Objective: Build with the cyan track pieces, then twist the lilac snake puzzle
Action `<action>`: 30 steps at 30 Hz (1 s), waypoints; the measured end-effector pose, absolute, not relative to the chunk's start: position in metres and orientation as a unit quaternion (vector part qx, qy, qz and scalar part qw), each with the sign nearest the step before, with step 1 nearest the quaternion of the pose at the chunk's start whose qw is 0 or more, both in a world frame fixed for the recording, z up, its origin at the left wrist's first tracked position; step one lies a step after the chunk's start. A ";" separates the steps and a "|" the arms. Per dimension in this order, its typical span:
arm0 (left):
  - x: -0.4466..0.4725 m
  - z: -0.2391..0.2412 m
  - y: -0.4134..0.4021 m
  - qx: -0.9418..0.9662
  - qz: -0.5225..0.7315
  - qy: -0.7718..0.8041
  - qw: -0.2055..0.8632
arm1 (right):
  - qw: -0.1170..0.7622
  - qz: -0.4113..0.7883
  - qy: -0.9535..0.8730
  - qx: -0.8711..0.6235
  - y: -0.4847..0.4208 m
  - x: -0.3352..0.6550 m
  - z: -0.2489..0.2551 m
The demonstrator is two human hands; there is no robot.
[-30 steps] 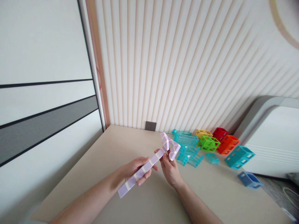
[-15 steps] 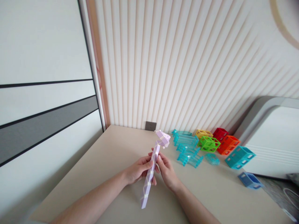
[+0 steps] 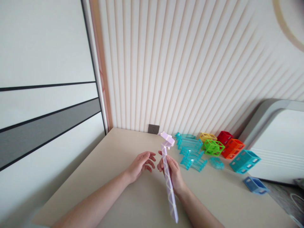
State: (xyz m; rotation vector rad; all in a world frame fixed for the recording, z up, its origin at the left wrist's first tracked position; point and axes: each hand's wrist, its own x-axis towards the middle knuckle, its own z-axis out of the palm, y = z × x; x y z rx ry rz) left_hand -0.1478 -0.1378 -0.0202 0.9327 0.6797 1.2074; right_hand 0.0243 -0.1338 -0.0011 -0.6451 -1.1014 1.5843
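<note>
My right hand [image 3: 173,172] grips a long lilac-and-white twist-snake toy [image 3: 169,180] near its upper third. The toy stands almost upright above the beige table [image 3: 123,148]. Its top end is folded into a small hook, and its straight tail points down toward me. My left hand [image 3: 140,164] hovers just left of the toy with its fingers loosely spread. It holds nothing and does not touch the toy.
Clear teal track pieces [image 3: 191,152] lie to the right of the hands. Behind them stand yellow [image 3: 207,137], green [image 3: 212,147], red [image 3: 224,136], orange [image 3: 232,148], teal [image 3: 244,161] and blue [image 3: 255,185] open-frame blocks. A wall socket [image 3: 153,129] sits in the ribbed wall.
My left hand has let go of the toy and opened. The toy's tail has swung from the left over to the right, and only the right hand holds it.
</note>
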 end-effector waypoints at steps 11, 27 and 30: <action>-0.150 -0.017 -0.139 0.439 0.586 0.271 0.624 | 0.424 0.682 -0.500 -0.325 -0.135 0.020 -0.009; -0.148 -0.017 -0.136 0.424 0.616 0.311 0.587 | 0.433 0.655 -0.489 -0.381 -0.137 0.018 -0.006; -0.149 -0.021 -0.135 0.422 0.621 0.305 0.585 | 0.426 0.655 -0.497 -0.378 -0.138 0.019 -0.004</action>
